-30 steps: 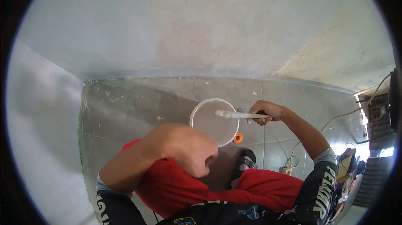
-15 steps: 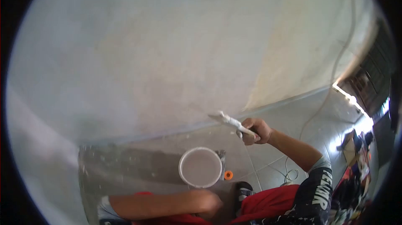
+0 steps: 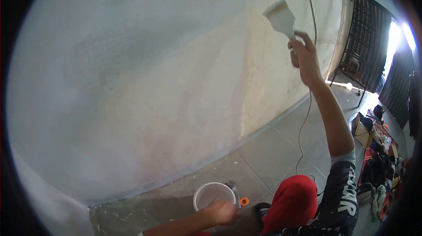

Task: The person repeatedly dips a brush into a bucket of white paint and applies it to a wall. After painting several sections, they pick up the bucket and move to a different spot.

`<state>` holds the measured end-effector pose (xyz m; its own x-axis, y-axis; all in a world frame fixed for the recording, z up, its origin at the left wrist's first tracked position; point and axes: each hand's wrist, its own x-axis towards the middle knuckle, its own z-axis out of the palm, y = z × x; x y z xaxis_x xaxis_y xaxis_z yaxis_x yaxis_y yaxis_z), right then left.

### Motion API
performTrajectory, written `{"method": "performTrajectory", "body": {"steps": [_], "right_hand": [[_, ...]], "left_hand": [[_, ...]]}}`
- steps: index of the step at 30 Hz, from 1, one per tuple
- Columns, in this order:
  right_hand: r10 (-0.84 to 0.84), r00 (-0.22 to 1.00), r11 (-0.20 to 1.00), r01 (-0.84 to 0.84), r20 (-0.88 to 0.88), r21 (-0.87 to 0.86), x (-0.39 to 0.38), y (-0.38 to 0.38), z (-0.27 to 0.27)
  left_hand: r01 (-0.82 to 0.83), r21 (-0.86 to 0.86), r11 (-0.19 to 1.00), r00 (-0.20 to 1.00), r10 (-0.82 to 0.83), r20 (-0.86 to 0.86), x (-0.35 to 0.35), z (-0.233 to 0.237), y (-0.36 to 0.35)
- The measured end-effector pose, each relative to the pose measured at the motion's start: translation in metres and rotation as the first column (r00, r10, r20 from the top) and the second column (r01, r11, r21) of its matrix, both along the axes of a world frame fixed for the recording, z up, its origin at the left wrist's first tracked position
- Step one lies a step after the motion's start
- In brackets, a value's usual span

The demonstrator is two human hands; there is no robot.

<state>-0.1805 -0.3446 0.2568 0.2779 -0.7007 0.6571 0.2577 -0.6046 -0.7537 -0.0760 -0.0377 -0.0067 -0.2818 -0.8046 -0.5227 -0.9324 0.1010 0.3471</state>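
Observation:
My right hand [image 3: 304, 56] is raised in front of the wall, closed around the handle of a wide flat paintbrush [image 3: 281, 18]. The brush is pale, with a tan band near its tip, and points up and left close to the wall's surface. Low in the view, my left hand [image 3: 222, 212] is curled closed at the near rim of a white bucket [image 3: 203, 190], overlapping it. What its fingers hold, if anything, is hidden. The wall [image 3: 198, 91] shows grey-white areas beside a yellowish strip.
An orange ring [image 3: 244, 201] lies on the tiled floor [image 3: 259, 165] beside the bucket. A cable [image 3: 300, 139] hangs down the wall and runs over the floor. At the right are a heap of clothes and bags [image 3: 378, 165] and a dark metal rack [image 3: 358, 38].
My right hand has swung the brush up and to the right, from low above the floor to high at the wall. My left hand has come up to the bucket's rim. The view has turned rightward.

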Motion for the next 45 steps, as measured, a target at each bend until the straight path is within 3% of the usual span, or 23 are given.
{"method": "performTrajectory", "body": {"steps": [1,3,4,6,9,11,16,17,19,24,25,27,29,31,33,35,37,39,41,42,43,45], "right_hand": [[-0.009,1.0,1.0,0.009,-0.012,-0.011,0.01,-0.016,0.015],[-0.318,0.943,0.916,0.277,-0.102,-0.291,0.016,-0.04,0.036],[-0.321,0.942,0.915,0.282,-0.101,-0.287,0.019,-0.044,0.042],[-0.531,0.839,0.77,0.418,-0.121,-0.483,0.028,-0.05,0.049],[-0.517,0.849,0.719,0.363,-0.107,-0.592,0.046,-0.063,0.037],[-0.451,0.859,0.774,0.241,-0.243,-0.586,0.053,-0.067,0.018],[-0.369,0.818,0.883,0.16,-0.442,-0.441,0.023,-0.056,0.009],[-0.382,0.841,0.877,0.198,-0.384,-0.437,0.02,-0.06,0.023],[-0.505,0.828,0.755,0.285,-0.245,-0.59,0.019,-0.066,0.064],[-0.481,0.865,0.712,0.289,-0.145,-0.641,0.041,-0.066,0.14],[-0.48,0.866,0.713,0.29,-0.142,-0.639,0.045,-0.073,0.134],[-0.527,0.835,0.603,0.239,-0.155,-0.761,0.058,-0.089,0.103],[-0.477,0.856,0.686,0.22,-0.2,-0.694,0.056,-0.074,0.047],[-0.407,0.79,0.841,0.128,-0.458,-0.525,0.044,-0.062,-0.01],[-0.314,0.634,0.925,0.038,-0.707,-0.377,0.029,-0.056,-0.057],[-0.196,0.539,0.967,-0.031,-0.819,-0.251,0.017,-0.045,-0.077],[-0.231,0.488,0.955,-0.052,-0.842,-0.292,0.016,-0.053,-0.075],[-0.324,0.525,0.897,-0.094,-0.787,-0.432,0.021,-0.077,-0.051],[-0.386,0.687,0.77,-0.128,-0.616,-0.625,0.03,-0.109,-0.002],[-0.365,0.628,0.858,-0.061,-0.688,-0.51,0.03,-0.082,0.046],[-0.27,0.664,0.929,-0.012,-0.698,-0.37,0.029,-0.073,0.08],[-0.322,0.78,0.861,0.005,-0.537,-0.508,0.031,-0.088,0.132]], "left_hand": [[-0.017,0.018,1.0,1.0,0.017,-0.02,0.004,-0.001,-0.005],[-0.031,0.047,0.998,0.999,0.032,-0.021,0.005,0.004,-0.004],[-0.036,0.056,0.998,0.999,0.037,-0.009,0.007,0.008,-0.005],[-0.041,0.067,0.997,0.999,0.041,0.005,0.009,0.007,-0.008],[-0.015,0.099,0.995,1.0,0.014,0.012,0.011,-0.009,-0.013],[0.003,0.045,0.999,1.0,-0.003,0.001,0.011,-0.014,-0.014],[-0.015,0.079,0.997,1.0,0.015,0.011,0.009,-0.006,-0.019],[-0.024,0.086,0.996,1.0,0.024,0.002,0.007,-0.008,-0.02],[-0.035,0.129,0.991,0.999,0.035,0.006,0.006,-0.016,-0.025],[-0.058,0.129,0.99,0.997,0.064,-0.042,0.006,0.0,-0.029],[-0.072,0.125,0.99,0.996,0.077,-0.039,0.005,-0.001,-0.028],[-0.085,0.128,0.988,0.995,0.09,-0.032,0.005,0.003,-0.026],[-0.109,0.123,0.986,0.993,0.113,-0.03,0.005,0.016,-0.025],[-0.094,0.091,0.991,0.995,0.097,-0.025,0.005,0.014,-0.023],[-0.077,0.052,0.996,0.997,0.079,-0.024,0.003,0.008,-0.024],[-0.088,0.06,0.994,0.996,0.089,-0.018,-0.003,0.001,-0.024],[-0.09,0.059,0.994,0.996,0.09,-0.009,-0.004,0.0,-0.025],[-0.094,0.069,0.993,0.996,0.094,0.004,-0.004,0.0,-0.022],[-0.089,0.002,0.996,0.994,0.089,-0.058,0.001,0.002,-0.018],[-0.089,0.01,0.996,0.995,0.089,-0.054,0.003,0.003,-0.017],[-0.081,0.004,0.997,0.996,0.081,-0.031,0.004,0.005,-0.018],[-0.072,0.0,0.997,0.997,0.072,-0.014,0.006,0.005,-0.021]]}}
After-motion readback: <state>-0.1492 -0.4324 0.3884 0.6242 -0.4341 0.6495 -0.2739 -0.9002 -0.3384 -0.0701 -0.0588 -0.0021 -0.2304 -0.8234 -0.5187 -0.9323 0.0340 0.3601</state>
